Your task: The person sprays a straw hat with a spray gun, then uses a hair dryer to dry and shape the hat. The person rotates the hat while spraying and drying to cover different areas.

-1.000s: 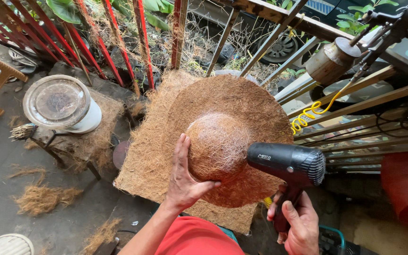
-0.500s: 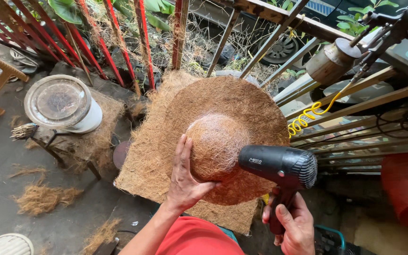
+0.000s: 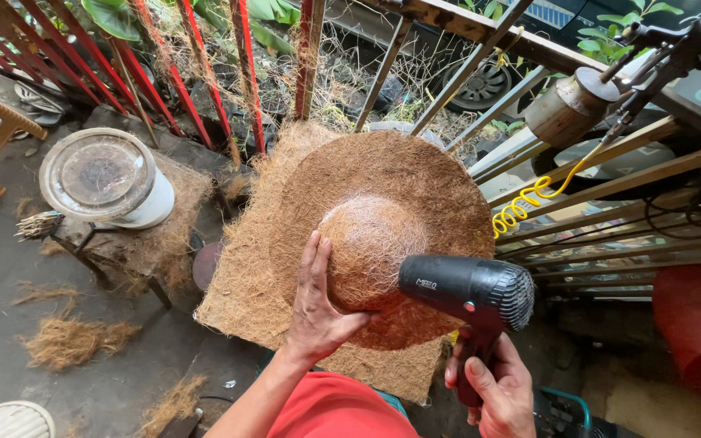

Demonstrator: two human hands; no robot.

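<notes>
Left hand [image 3: 318, 312], grip open: palm and spread fingers pressed flat against the near-left side of the domed crown of a coconut-fibre hat form [image 3: 383, 235]; thumb hooked under the crown's lower edge. Right hand [image 3: 496, 389], grip closed around the handle of a black hair dryer [image 3: 468, 292]; its barrel lies across the near-right part of the brim, nozzle just beside the crown. The hat form, a round dome within a wide flat brim of coarse, matted brown fibre, rests on a square fibre mat [image 3: 245, 276] of the same rough texture, with frayed edges. Left of the hat form, a white bucket [image 3: 144, 207] closed by a clear round lid [image 3: 99, 173]; contents cannot be told. Loose fibre tufts [image 3: 66, 341] lie on the grey floor, left of the mat; red railings [image 3: 164, 65] stand beyond the hat form.
</notes>
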